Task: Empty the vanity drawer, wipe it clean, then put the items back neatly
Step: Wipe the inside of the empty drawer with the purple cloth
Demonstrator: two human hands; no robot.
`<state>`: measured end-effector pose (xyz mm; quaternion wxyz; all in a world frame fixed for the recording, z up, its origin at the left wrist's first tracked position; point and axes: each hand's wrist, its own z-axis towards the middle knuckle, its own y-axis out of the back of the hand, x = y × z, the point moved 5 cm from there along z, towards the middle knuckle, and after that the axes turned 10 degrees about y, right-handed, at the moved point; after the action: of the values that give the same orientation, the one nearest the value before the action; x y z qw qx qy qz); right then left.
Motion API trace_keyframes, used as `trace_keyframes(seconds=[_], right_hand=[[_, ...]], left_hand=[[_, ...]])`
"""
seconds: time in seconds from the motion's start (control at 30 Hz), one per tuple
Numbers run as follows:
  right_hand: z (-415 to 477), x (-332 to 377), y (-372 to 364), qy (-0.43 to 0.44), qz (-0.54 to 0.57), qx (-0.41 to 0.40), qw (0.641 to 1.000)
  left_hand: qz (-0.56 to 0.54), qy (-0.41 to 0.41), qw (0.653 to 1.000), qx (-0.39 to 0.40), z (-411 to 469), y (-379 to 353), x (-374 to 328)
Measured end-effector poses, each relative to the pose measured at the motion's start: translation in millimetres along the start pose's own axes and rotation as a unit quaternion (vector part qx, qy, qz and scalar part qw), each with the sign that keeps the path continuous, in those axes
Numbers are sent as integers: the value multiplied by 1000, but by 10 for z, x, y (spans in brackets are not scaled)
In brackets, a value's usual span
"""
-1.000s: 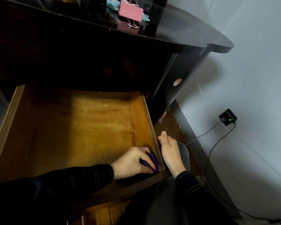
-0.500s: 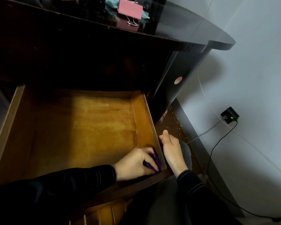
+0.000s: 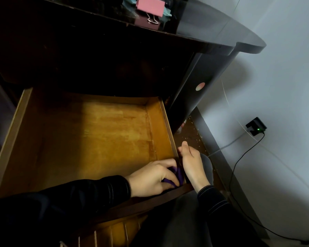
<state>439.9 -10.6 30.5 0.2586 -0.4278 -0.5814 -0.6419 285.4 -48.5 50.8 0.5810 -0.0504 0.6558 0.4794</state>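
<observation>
Drawer (image 3: 89, 139) stands pulled out of the dark vanity (image 3: 194, 97); the left hand (image 3: 150, 179) grips a bunched purple cloth (image 3: 177, 175) in its near right corner. The right hand (image 3: 193, 163) lies against the right wall's outside, perhaps holding it; its fingers are hidden.

I read no text, brand or number anywhere in my view. The round pinkish sticker (image 3: 200, 86) on the vanity side panel (image 3: 190, 108) is too blurred for me to make out any print.
</observation>
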Motion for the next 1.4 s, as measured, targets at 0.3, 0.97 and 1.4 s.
trace_keyframes(seconds=[0.3,0.97,1.4], right_hand=[[17,-89,-12,-21,23,-3,1000],[-21,-20,-3,-42,3,9,999],[3,-19,11,-58,5,8,998]], left_hand=[[1,-25,999,-37,-13,-9,27],[10,117,990,82,46,-185,418],[212,226,951,3,339,155,1026]])
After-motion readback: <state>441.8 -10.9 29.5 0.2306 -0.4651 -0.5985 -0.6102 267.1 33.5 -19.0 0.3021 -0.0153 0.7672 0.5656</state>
